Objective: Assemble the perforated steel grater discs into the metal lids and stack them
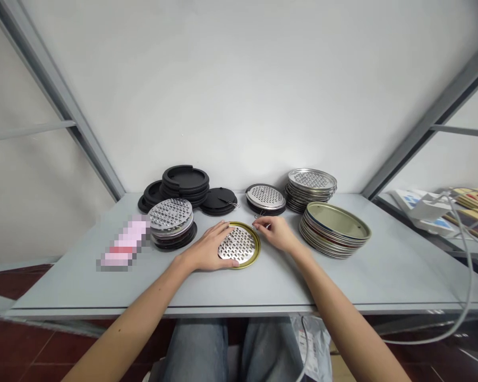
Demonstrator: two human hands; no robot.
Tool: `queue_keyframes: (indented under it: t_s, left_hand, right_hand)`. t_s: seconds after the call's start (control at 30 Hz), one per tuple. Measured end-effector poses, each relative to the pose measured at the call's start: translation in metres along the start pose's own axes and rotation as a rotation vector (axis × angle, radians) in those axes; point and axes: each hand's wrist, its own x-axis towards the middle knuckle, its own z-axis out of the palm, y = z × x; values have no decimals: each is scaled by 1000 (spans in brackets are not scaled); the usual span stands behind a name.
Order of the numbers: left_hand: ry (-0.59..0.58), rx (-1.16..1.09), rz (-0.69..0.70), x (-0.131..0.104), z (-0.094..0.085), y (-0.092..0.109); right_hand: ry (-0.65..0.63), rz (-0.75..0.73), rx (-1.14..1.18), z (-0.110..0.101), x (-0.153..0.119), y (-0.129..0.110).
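Note:
A round metal grater disc [236, 246] with punched slots lies inside a gold-rimmed round tray [257, 253] at the table's middle. My left hand [208, 249] spans its left side, fingers at the far edge and thumb resting on the near edge. At the upper right of the rim, my right hand [274, 231] is closed in a pinch; what its fingertips hold is too small to make out. Just beyond that hand lies a small wire piece [258, 215]. Another grater disc [266, 196] rests on a black round base behind.
Grater discs [170, 214] are stacked at left, in front of black round bases [185, 179]. A flat black disc [219, 200] has small wire pieces [233, 203] on it. At right stand stacked trays [338, 220] and more graters [312, 180]. A white cable [469, 265] hangs far right.

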Motion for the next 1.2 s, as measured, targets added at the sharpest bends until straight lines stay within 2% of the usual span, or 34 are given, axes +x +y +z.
queue_keyframes:
  t_s: [0.2,0.53,0.73,0.9,1.2]
  left_hand:
    - [-10,28,-22,1,2,2]
    - [69,93,-77,6,21,9]
    - [69,104,-76,5,19,10]
    - [97,61,-40,6,18,10]
    - [107,78,-27,5,19,10]
  right_hand:
    - [-94,-19,-6,2,-1,-3]
    - [-41,-28,-141,5,-2,-3]
    - [-30,-111,-209,11,-3,1]
    - [12,-59,-198,12,-1,3]
    - [-12,-63,-203,14,-1,3]
